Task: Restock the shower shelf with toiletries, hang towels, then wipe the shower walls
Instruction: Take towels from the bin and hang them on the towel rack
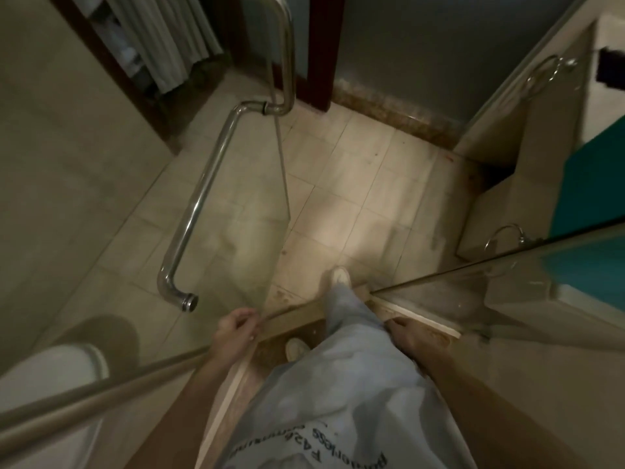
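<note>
The left hand (236, 328) pinches the edge of the clear glass shower door (243, 252) with bent fingers, close to the near end of the door's shiny curved metal handle (199, 204). The right hand (406, 336) hangs loose beside the pale blue trouser leg (351, 319). It holds nothing and is well apart from the door.

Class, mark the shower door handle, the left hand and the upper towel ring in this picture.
shower door handle (199, 198), head view, middle of the chrome bar.
left hand (236, 328), head view, back of hand gripping the glass door (243, 248) edge.
upper towel ring (571, 62), head view, its wall mount.
</note>
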